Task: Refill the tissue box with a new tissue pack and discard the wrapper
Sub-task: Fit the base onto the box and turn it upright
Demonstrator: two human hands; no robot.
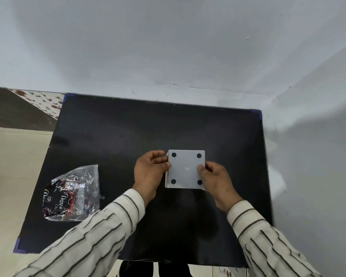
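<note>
The head view, the only one, looks down on a black desk (112, 136) set in the corner of pale walls. The tissue box (186, 169) stands near the middle of the desk, turned upside down: its white base plate with four dark round feet faces up. The left hand (148, 172) grips the left side of the box, with its fingers (158, 157) curled over the far left corner. The right hand (216, 178) holds the right side, with its fingers (201, 168) pressing on the plate.

The empty wrapper (74, 193), clear crumpled film with dark print, lies well apart at the left on the desk, not yet thrown away.

I judge that the base is now being closed over the new tissues. The box looks light and stiff, with a smooth plastic surface that can slip; it is best held by two opposite edges. The wrapper is very light and soft, so a simple pinch anywhere will lift it.
</note>
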